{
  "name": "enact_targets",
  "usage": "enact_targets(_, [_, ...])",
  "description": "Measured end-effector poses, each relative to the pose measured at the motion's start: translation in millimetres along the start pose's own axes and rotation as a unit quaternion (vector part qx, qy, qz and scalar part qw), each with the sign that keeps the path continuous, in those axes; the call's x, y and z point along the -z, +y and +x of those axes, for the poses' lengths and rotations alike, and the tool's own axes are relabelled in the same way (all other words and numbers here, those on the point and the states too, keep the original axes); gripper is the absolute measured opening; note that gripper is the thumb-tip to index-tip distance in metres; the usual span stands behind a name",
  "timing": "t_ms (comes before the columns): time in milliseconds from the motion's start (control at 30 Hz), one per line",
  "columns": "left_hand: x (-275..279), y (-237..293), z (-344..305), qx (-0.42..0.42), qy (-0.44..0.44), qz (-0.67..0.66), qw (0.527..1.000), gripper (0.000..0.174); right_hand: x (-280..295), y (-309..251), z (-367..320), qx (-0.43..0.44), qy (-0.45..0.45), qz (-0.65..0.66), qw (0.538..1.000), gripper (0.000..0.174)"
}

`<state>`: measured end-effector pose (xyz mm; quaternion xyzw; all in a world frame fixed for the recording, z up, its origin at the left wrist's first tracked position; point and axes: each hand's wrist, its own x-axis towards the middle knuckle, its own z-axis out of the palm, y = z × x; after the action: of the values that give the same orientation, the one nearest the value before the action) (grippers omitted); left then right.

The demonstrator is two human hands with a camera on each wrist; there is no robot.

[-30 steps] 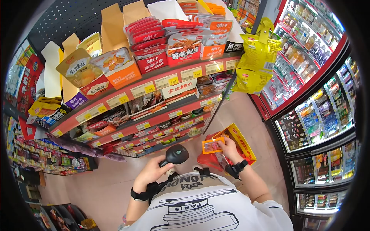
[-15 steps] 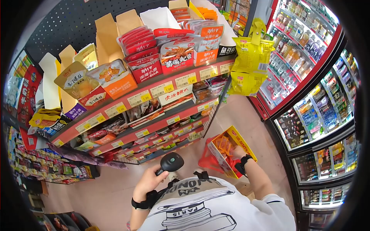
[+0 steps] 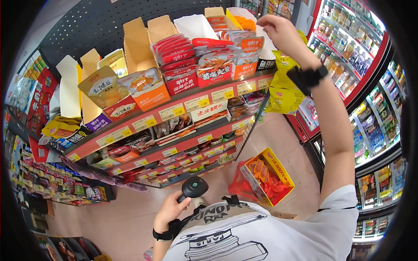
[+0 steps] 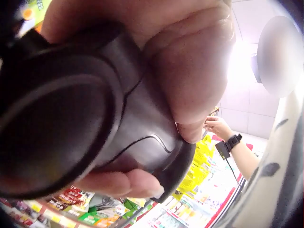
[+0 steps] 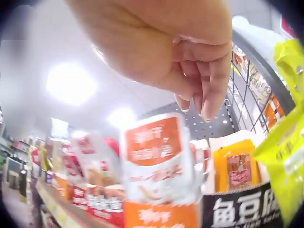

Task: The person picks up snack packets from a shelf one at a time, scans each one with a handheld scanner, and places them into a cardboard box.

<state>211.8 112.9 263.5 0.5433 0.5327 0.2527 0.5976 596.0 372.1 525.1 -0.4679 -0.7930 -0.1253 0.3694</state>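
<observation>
My left hand (image 3: 169,209) grips a black handheld barcode scanner (image 3: 194,187) low in front of the shirt; its rounded head fills much of the left wrist view. Raised to the back right of the top shelf is my right hand (image 3: 285,37), its fingers bent loosely downward with nothing between them. Under those fingertips, in the right wrist view, stands a display box with a black front label (image 5: 240,209). An orange snack packet (image 5: 236,172) is upright inside it. Below, a yellow and red carton (image 3: 278,170) holds orange packets (image 3: 260,170) and red ones.
Open display boxes of snack pouches (image 3: 217,67) line the top shelf beside the black-labelled box. Yellow bags (image 3: 285,101) hang at the shelf's right end, close to my right forearm. Glass-door drink fridges (image 3: 376,117) stand to the right. Something red (image 3: 240,186) lies beside the carton.
My right hand held an orange packet above the carton, then reached into the carton, and has now risen without it to the shelf's top right. My left hand keeps the scanner low in front.
</observation>
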Motion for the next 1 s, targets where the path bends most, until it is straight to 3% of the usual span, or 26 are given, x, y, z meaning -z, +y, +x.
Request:
enact_targets(67, [1, -1, -6, 0.010, 0.019, -0.009, 1.000, 0.025, -17, 27, 29, 0.007, -0.013, -0.028, 0.999, 0.022])
enact_targets(133, [4, -5, -11, 0.015, 0.029, -0.016, 0.999, 0.024, -33, 44, 47, -0.059, -0.110, -0.050, 0.991, 0.027])
enact_targets(200, [5, -8, -14, 0.021, 0.038, -0.024, 0.999, 0.022, -42, 54, 53, -0.067, -0.134, -0.057, 0.987, 0.029])
enact_targets(333, [7, -14, -23, 0.019, 0.059, -0.037, 0.997, 0.022, -44, 35, 53, -0.115, -0.185, -0.091, 0.972, 0.033])
enact_targets(600, [8, -17, -29, 0.022, 0.070, -0.038, 0.997, 0.022, -46, 37, 56, -0.105, -0.187, -0.122, 0.969, 0.030])
enact_targets(733, [9, -17, -29, 0.025, 0.068, -0.050, 0.996, 0.023, -55, 38, 57, -0.067, -0.089, -0.082, 0.990, 0.031])
enact_targets(767, [9, -17, -29, 0.026, 0.067, -0.051, 0.996, 0.023, -53, 36, 58, -0.067, -0.088, -0.083, 0.990, 0.031])
enact_targets(833, [9, -17, -28, 0.026, 0.066, -0.050, 0.996, 0.023, -48, 33, 60, -0.082, -0.171, -0.149, 0.970, 0.033])
enact_targets(1000, [7, -19, -26, 0.021, 0.064, -0.052, 0.996, 0.023, -56, 53, 54, -0.063, -0.152, -0.143, 0.976, 0.031])
